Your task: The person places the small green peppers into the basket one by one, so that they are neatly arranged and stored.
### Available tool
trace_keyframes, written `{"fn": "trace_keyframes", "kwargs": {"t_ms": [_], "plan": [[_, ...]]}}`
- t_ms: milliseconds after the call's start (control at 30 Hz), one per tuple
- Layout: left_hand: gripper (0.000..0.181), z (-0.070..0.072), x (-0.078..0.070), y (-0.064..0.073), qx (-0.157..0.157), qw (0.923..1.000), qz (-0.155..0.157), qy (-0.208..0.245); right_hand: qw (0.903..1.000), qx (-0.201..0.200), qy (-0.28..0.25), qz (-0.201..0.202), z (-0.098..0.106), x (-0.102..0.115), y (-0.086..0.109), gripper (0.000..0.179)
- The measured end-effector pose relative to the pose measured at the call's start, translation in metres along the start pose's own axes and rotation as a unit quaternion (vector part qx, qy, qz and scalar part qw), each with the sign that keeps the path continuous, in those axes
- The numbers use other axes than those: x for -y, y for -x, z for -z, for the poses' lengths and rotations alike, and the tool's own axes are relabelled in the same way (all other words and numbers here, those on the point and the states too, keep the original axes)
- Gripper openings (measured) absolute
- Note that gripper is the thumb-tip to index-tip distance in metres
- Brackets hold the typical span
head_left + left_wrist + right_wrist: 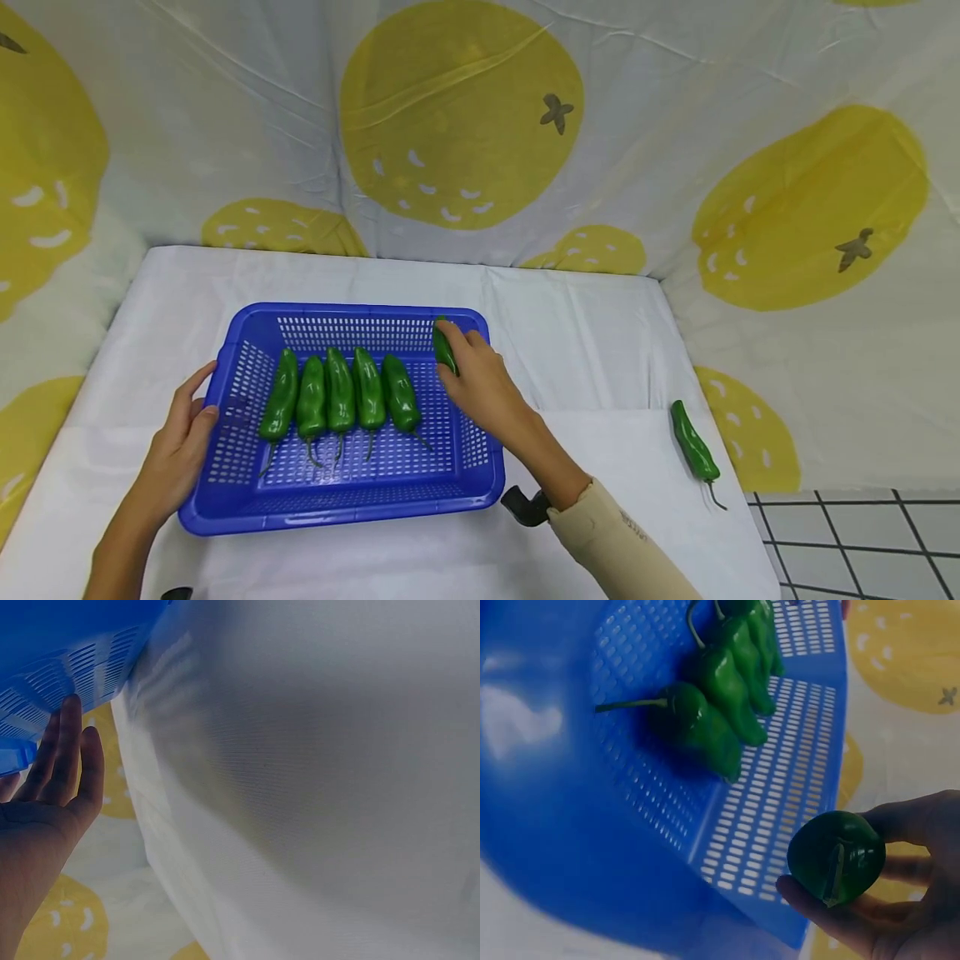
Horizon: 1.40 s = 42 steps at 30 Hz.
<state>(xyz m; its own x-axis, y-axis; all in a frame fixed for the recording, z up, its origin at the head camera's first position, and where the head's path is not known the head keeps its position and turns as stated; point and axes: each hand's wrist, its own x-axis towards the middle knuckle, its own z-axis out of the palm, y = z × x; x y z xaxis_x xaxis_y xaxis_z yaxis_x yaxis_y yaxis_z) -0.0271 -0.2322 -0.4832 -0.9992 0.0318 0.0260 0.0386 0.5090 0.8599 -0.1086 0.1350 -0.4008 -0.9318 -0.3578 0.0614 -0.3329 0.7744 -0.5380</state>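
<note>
A blue plastic basket (345,517) with slotted walls stands before me, several green chili peppers (341,392) lying side by side in it, stems toward me. My left hand (180,442) holds the basket's left rim. In the left wrist view, its fingers (70,742) lie against the outside wall under the rim. My right hand (480,379) pinches another green chili pepper (836,859) between thumb and fingers, over the basket's right end. That pepper's stem end faces the camera in the right wrist view, and the hand partly covers it in the head view.
One more green chili pepper (693,446) lies on the white-covered table (600,350) at the right. A white cloth with yellow fruit prints (465,108) hangs behind and beside the table. Tiled floor (862,533) shows at lower right.
</note>
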Motion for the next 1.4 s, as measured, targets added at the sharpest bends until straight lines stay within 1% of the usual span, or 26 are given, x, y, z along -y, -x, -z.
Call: {"fn": "trace_keyframes", "kwargs": {"t_ms": [133, 333, 467, 533, 733, 933, 1000, 1167, 1333, 1400], "plan": [[0.060, 0.000, 0.001, 0.000, 0.001, 1.0000, 0.000, 0.005, 0.9999, 0.015, -0.002, -0.005, -0.006, 0.003, -0.007, 0.053], [0.059, 0.002, 0.001, 0.000, 0.001, 1.0000, -0.001, -0.009, 0.9984, 0.048, -0.003, -0.029, -0.015, 0.007, -0.018, 0.054], [0.060, 0.005, 0.002, 0.001, 0.002, 0.9999, 0.005, -0.013, 0.9968, 0.071, 0.001, -0.038, -0.022, 0.010, -0.025, 0.053], [0.060, 0.006, 0.002, 0.003, 0.002, 0.9999, 0.007, -0.015, 0.9952, 0.083, 0.005, -0.051, -0.027, 0.011, -0.029, 0.053], [0.060, 0.006, 0.001, 0.003, 0.001, 0.9999, 0.007, -0.013, 0.9867, 0.130, 0.010, -0.097, -0.040, 0.011, -0.038, 0.059], [0.060, 0.004, 0.001, 0.002, 0.000, 1.0000, 0.002, -0.008, 0.9788, 0.171, 0.016, -0.111, -0.051, 0.010, -0.044, 0.062], [0.060, 0.004, 0.001, 0.002, -0.001, 1.0000, 0.001, -0.008, 0.9764, 0.179, 0.019, -0.119, -0.053, 0.010, -0.045, 0.067], [0.060, 0.002, 0.000, 0.001, 0.000, 1.0000, 0.003, -0.008, 0.9709, 0.191, 0.021, -0.143, -0.055, 0.013, -0.046, 0.068], [0.060, 0.001, 0.000, 0.001, 0.001, 1.0000, 0.004, -0.006, 0.9616, 0.215, -0.004, -0.170, -0.054, 0.016, -0.047, 0.077], [0.060, 0.001, 0.000, 0.001, 0.002, 1.0000, 0.003, -0.005, 0.9585, 0.218, -0.013, -0.183, -0.053, 0.017, -0.047, 0.079]]}}
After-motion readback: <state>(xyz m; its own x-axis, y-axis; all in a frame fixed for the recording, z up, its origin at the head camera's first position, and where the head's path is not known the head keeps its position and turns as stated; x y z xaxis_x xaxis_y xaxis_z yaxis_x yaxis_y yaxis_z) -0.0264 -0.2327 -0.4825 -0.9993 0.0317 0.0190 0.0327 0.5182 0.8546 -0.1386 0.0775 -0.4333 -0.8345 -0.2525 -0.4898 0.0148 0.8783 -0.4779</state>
